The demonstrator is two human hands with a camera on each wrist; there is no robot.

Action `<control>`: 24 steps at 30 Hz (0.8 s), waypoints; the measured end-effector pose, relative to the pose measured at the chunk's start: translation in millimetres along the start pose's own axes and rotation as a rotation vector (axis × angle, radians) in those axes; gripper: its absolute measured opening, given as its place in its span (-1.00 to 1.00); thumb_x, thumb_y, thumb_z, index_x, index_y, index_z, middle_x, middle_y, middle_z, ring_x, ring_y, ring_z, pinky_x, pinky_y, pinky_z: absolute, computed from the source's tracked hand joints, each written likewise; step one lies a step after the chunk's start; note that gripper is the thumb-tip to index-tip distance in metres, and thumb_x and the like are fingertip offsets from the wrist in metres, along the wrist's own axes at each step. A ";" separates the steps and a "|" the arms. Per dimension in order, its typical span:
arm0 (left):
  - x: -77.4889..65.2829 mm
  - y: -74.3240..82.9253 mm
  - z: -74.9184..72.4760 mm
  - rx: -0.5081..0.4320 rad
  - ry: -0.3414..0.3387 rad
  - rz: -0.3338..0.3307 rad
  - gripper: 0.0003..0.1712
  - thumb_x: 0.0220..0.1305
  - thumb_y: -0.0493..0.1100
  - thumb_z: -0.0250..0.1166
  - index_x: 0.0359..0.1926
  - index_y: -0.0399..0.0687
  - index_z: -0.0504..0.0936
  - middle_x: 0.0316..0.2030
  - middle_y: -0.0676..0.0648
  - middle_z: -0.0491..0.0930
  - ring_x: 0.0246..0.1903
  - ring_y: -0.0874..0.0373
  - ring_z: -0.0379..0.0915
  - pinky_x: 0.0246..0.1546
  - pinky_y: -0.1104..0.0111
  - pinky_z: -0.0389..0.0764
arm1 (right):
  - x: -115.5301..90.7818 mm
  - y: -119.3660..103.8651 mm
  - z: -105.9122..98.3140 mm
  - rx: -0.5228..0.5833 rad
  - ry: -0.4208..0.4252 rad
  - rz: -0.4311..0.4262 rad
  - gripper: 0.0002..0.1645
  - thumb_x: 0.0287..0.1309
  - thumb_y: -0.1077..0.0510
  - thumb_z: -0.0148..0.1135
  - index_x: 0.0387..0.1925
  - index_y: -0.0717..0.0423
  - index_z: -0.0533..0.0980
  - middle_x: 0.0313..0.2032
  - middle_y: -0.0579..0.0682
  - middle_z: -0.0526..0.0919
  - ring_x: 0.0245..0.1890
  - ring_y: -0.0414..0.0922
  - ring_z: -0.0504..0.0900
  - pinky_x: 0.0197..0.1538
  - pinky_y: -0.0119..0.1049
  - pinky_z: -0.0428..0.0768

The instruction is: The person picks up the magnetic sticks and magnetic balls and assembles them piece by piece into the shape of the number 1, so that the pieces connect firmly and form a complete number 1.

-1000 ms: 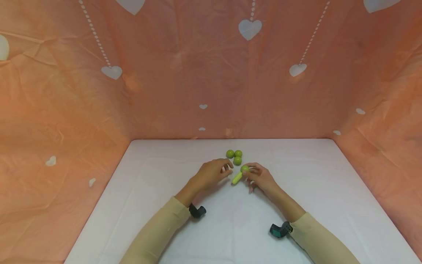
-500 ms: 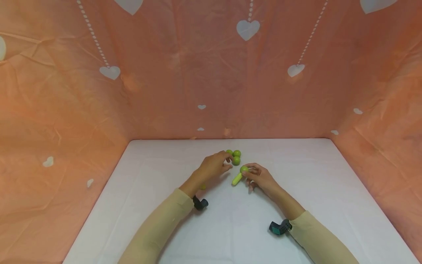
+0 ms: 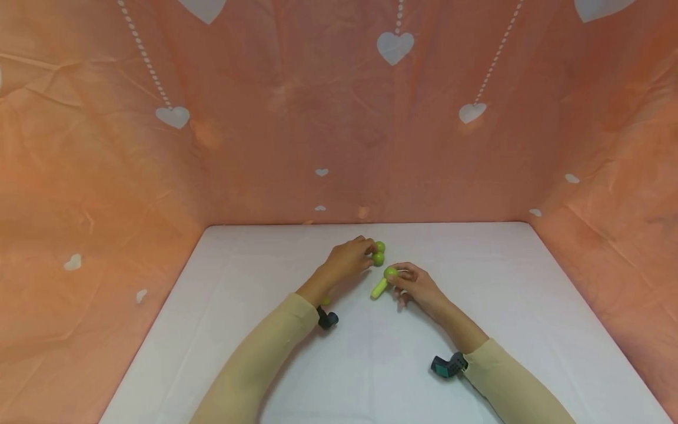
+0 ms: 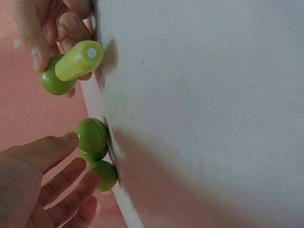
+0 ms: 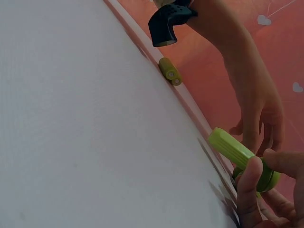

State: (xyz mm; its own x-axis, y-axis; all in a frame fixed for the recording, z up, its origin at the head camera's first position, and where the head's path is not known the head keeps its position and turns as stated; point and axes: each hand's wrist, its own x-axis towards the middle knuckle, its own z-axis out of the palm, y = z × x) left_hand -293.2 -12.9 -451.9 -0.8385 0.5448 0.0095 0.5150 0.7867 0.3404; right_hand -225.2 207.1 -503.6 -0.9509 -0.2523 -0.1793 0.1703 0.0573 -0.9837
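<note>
My right hand (image 3: 418, 288) pinches a shiny green ball (image 3: 391, 272) between thumb and fingers. A yellow-green stick (image 3: 379, 288) extends from that ball; in the left wrist view its end (image 4: 91, 52) shows a silvery disc. Farther back, my left hand (image 3: 349, 259) reaches over a cluster of green balls (image 3: 378, 258). In the left wrist view its thumb overlaps the edge of the nearest ball (image 4: 91, 134), and its loosely bent fingers come up to a farther ball (image 4: 103, 175). A third ball (image 4: 94, 155) sits partly hidden between these two, all on the white surface.
Two green sticks (image 5: 166, 69) lie side by side behind the left wrist in the right wrist view. Black wrist cameras (image 3: 327, 318) hang below both forearms. The white tabletop (image 3: 477, 259) meets an orange, heart-patterned cloth (image 3: 265, 147) at the back and sides.
My left hand has moved forward and slightly right onto the ball cluster, now covering the leftmost ball in the head view. My right hand keeps the ball and stick nearly still.
</note>
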 end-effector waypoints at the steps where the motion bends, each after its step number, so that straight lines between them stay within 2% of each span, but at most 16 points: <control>1: 0.9 -0.3 1.3 0.000 0.008 0.004 -0.64 0.52 -0.06 0.40 0.25 0.08 0.67 0.05 0.00 0.63 0.00 0.13 0.63 0.03 0.19 0.66 | -0.3 -0.1 0.1 0.001 -0.002 -0.002 -0.46 0.50 0.19 0.31 0.36 0.32 0.41 -0.19 -0.02 0.75 -0.42 -0.18 0.63 -0.43 -0.35 0.64; 6: 2.6 -0.4 5.9 -0.005 0.025 0.025 -0.57 0.49 -0.08 0.42 0.31 0.09 0.63 0.07 -0.01 0.61 0.01 0.10 0.62 0.04 0.17 0.65 | -1.4 -0.5 0.2 0.005 -0.013 -0.006 -0.45 0.50 0.18 0.31 0.36 0.33 0.40 -0.18 -0.02 0.75 -0.42 -0.18 0.63 -0.43 -0.36 0.64; 10: 5.2 0.5 8.4 0.000 0.012 0.028 -0.53 0.48 -0.08 0.43 0.34 0.11 0.59 0.07 -0.01 0.58 0.01 0.11 0.61 0.02 0.17 0.65 | -1.3 0.2 -0.3 0.005 -0.017 -0.009 -0.45 0.51 0.18 0.31 0.37 0.34 0.39 -0.17 -0.02 0.75 -0.42 -0.18 0.63 -0.42 -0.36 0.64; 24: 6.7 1.0 13.3 0.018 0.013 0.051 -0.58 0.48 -0.08 0.44 0.28 0.10 0.60 0.04 -0.03 0.54 -0.08 0.12 0.58 -0.06 0.21 0.63 | -0.3 1.7 -2.5 0.010 -0.021 -0.015 -0.44 0.51 0.18 0.30 0.37 0.35 0.38 -0.17 0.00 0.74 -0.41 -0.18 0.62 -0.42 -0.36 0.65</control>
State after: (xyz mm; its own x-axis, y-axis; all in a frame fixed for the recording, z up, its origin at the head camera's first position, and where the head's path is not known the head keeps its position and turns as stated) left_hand -295.9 -4.7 -464.0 -0.8132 0.5806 0.0392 0.5603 0.7631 0.3221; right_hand -225.3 209.7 -505.2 -0.9478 -0.2733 -0.1644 0.1585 0.0437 -0.9864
